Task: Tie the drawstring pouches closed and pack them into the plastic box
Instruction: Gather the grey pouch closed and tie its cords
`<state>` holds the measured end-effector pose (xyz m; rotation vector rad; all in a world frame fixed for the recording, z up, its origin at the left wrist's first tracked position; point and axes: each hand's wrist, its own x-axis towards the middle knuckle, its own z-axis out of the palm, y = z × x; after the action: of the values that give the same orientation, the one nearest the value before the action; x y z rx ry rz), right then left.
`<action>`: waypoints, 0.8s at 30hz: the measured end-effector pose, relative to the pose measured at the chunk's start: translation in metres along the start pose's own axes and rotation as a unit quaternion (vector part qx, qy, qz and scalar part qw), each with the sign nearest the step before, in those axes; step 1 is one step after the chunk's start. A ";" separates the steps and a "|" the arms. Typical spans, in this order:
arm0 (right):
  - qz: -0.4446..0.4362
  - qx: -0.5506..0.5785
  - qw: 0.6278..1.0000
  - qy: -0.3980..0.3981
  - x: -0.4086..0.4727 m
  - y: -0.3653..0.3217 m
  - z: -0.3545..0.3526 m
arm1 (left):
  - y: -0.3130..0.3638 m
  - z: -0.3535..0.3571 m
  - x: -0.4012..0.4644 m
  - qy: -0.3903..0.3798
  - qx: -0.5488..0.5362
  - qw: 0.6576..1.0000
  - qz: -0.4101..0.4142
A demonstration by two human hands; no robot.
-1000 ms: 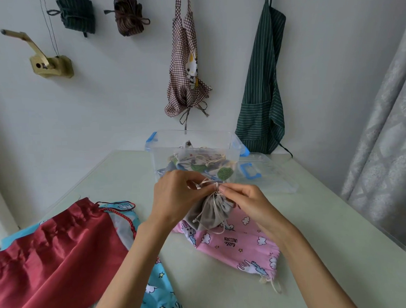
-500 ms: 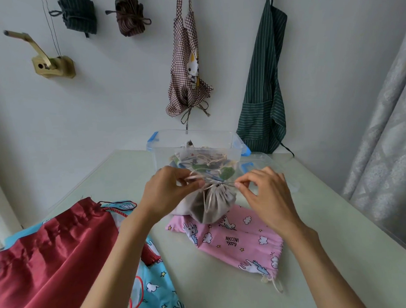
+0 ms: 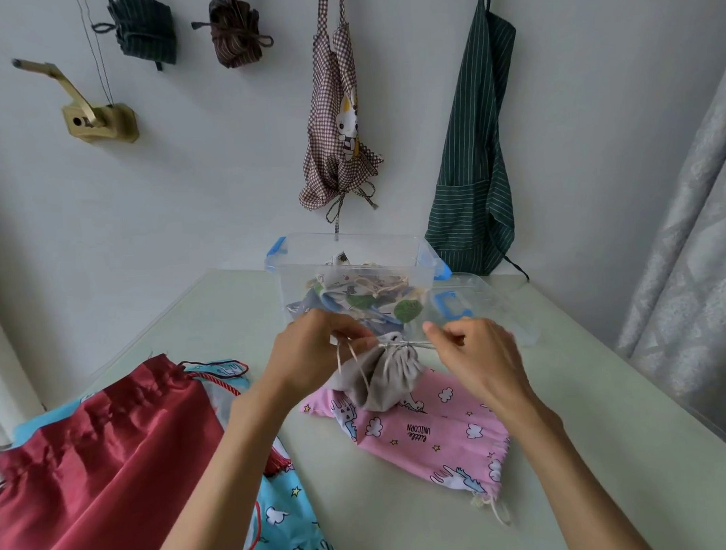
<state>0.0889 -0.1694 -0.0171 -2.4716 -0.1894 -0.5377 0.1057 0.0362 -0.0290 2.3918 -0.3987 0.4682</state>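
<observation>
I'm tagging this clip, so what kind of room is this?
Likely a home utility or kitchen corner: aprons hang on the wall, a green striped apron and a checked apron, beside a curtain.

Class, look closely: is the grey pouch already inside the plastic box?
No: the grey pouch hangs between both hands in front of the plastic box, above the pink pouch.

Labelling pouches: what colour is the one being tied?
Plain grey pouch, cream drawstring; head view, the only one.
</observation>
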 end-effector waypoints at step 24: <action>-0.150 -0.045 0.911 -0.382 -0.016 0.012 0.016 | 0.003 -0.012 0.005 -0.449 0.299 0.842 -0.019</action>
<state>0.0829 -0.1698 -0.0422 -2.6322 -0.8761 0.3497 0.1061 0.0411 -0.0169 3.1122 -0.6708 -0.7198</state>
